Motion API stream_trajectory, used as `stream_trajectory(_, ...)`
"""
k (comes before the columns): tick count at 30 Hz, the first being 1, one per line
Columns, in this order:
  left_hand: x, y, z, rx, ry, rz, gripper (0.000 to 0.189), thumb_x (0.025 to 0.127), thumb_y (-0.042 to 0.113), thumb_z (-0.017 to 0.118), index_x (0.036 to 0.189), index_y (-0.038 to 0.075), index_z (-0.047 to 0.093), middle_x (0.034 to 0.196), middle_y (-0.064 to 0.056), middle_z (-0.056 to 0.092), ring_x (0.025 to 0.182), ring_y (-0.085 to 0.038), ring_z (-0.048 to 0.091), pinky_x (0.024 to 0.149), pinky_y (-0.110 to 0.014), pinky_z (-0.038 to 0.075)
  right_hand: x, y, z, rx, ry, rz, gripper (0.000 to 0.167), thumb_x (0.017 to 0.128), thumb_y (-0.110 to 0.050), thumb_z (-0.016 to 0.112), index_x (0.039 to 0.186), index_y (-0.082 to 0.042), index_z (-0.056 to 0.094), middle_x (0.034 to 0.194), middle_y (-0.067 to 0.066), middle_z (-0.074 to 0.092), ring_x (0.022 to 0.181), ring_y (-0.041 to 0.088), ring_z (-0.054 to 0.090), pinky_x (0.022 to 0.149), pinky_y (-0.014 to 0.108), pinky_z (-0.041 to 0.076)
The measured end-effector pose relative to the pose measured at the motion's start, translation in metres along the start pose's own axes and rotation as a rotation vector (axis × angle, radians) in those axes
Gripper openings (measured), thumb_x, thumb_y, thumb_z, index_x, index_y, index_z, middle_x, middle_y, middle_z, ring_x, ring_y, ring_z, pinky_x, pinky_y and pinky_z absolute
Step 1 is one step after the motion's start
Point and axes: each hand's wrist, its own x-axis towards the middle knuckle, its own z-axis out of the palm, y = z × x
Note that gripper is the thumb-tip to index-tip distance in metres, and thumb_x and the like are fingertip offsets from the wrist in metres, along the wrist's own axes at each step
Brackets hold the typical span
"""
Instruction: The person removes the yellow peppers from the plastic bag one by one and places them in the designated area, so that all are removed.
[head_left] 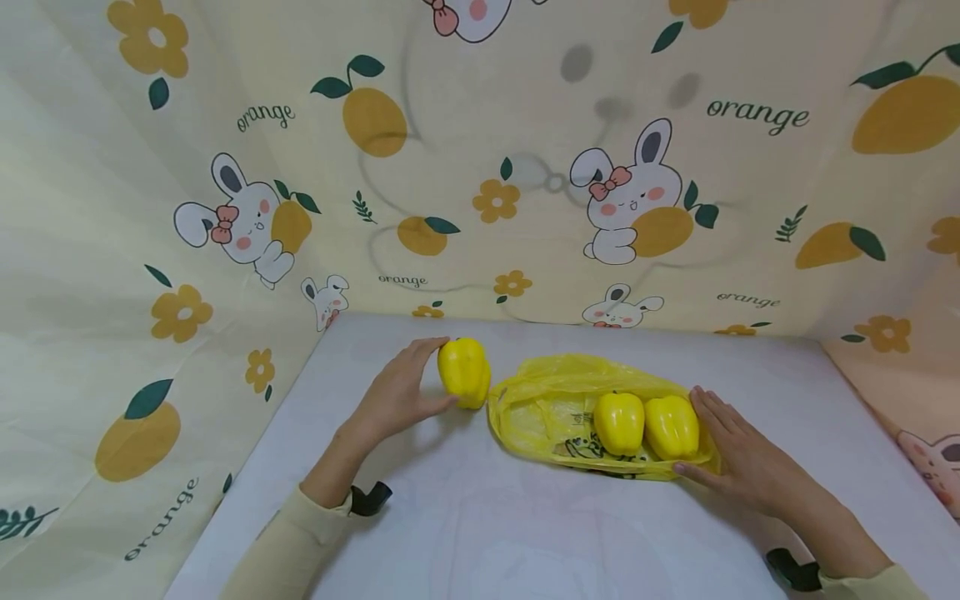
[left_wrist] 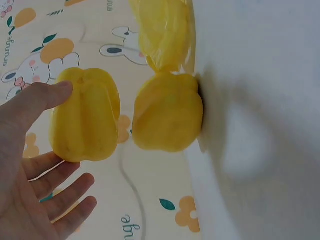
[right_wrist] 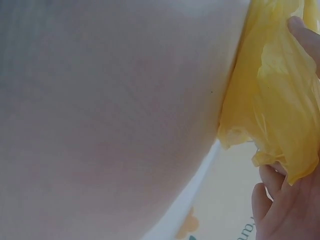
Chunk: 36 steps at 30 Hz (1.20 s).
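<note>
My left hand [head_left: 397, 387] holds a glossy yellow bell pepper [head_left: 463, 372] between thumb and fingers, left of a yellow plastic bag [head_left: 532, 417]. In the left wrist view the held bell pepper [left_wrist: 84, 117] is raised off the table. Beyond it, a second yellow bell pepper [left_wrist: 167, 114] sits on the table close to the bag; in the head view the held one mostly covers it. Two more, a left bell pepper [head_left: 618, 423] and a right bell pepper [head_left: 672, 427], lie side by side in the bag's opening. My right hand [head_left: 750, 458] holds the bag's right end, thumb at its front edge.
The white table [head_left: 495, 533] runs back to a cream patterned sheet [head_left: 465, 275] printed with rabbits and oranges. Similar sheeting [head_left: 247, 467] rises on the left side. Black straps [head_left: 371, 498] circle both wrists near the sleeves.
</note>
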Motion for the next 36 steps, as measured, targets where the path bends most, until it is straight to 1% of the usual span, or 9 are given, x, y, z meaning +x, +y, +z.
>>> stream_trajectory(4,-0.001,-0.005,-0.002,-0.002,-0.005,-0.009,0.093,0.085,0.037,0.093,0.161,0.012,0.045,0.161,-0.010,0.050,0.145,-0.033,0.051,0.121,-0.054,0.044,0.000,0.000,0.000,0.003,-0.006,0.006,0.124,0.090,-0.075,0.070,0.173,-0.007,0.009,0.176,0.026,0.018,0.157,0.053,0.023,0.114,0.080,0.031)
stream_trajectory(7,-0.002,-0.009,-0.004,-0.003,0.006,-0.002,0.092,0.085,0.035,0.094,0.160,0.011,0.046,0.160,-0.011,0.051,0.145,-0.034,0.051,0.122,-0.054,0.044,-0.001,-0.001,0.000,0.001,-0.002,0.004,0.124,0.090,-0.076,0.070,0.173,-0.007,0.009,0.176,0.025,0.018,0.157,0.052,0.023,0.115,0.080,0.030)
stream_trajectory(11,-0.003,-0.014,-0.006,0.004,0.016,0.006,0.091,0.086,0.033,0.093,0.160,0.010,0.045,0.160,-0.012,0.050,0.146,-0.034,0.050,0.122,-0.054,0.043,-0.001,0.000,0.000,-0.003,0.005,-0.004,0.123,0.091,-0.074,0.070,0.173,-0.006,0.009,0.176,0.025,0.017,0.158,0.052,0.022,0.115,0.080,0.030)
stream_trajectory(14,-0.004,-0.017,-0.008,0.007,0.011,0.001,0.091,0.086,0.033,0.092,0.160,0.010,0.045,0.161,-0.012,0.049,0.146,-0.035,0.050,0.122,-0.055,0.043,-0.001,0.001,0.000,-0.002,0.005,-0.008,0.122,0.091,-0.074,0.070,0.173,-0.006,0.009,0.176,0.025,0.016,0.158,0.052,0.021,0.115,0.080,0.030)
stream_trajectory(21,-0.005,-0.024,-0.013,-0.002,0.000,-0.032,0.091,0.088,0.034,0.091,0.161,0.011,0.043,0.163,-0.012,0.047,0.148,-0.036,0.048,0.123,-0.056,0.042,0.001,0.001,0.001,-0.011,-0.004,-0.007,0.124,0.090,-0.077,0.068,0.172,-0.006,0.009,0.175,0.026,0.018,0.157,0.053,0.023,0.116,0.079,0.031)
stream_trajectory(25,-0.005,-0.029,-0.014,0.001,-0.002,-0.032,0.091,0.088,0.034,0.091,0.161,0.010,0.042,0.162,-0.014,0.047,0.147,-0.037,0.048,0.123,-0.056,0.041,0.001,0.001,0.000,-0.012,-0.007,-0.004,0.124,0.089,-0.077,0.068,0.172,-0.005,0.010,0.175,0.026,0.019,0.157,0.053,0.023,0.116,0.079,0.031)
stream_trajectory(31,-0.006,-0.035,-0.015,0.009,0.000,-0.061,0.091,0.088,0.034,0.091,0.162,0.011,0.042,0.163,-0.013,0.046,0.148,-0.036,0.047,0.123,-0.055,0.041,0.001,0.001,-0.001,-0.011,-0.007,-0.005,0.124,0.089,-0.078,0.068,0.172,-0.005,0.011,0.176,0.026,0.018,0.157,0.052,0.023,0.116,0.079,0.030)
stream_trajectory(36,-0.005,-0.041,-0.016,-0.001,0.002,-0.070,0.090,0.088,0.032,0.091,0.161,0.010,0.042,0.162,-0.013,0.047,0.147,-0.035,0.048,0.124,-0.055,0.041,0.001,0.001,-0.001,-0.008,-0.010,-0.003,0.125,0.089,-0.078,0.068,0.172,-0.005,0.011,0.175,0.026,0.018,0.157,0.052,0.023,0.116,0.079,0.031)
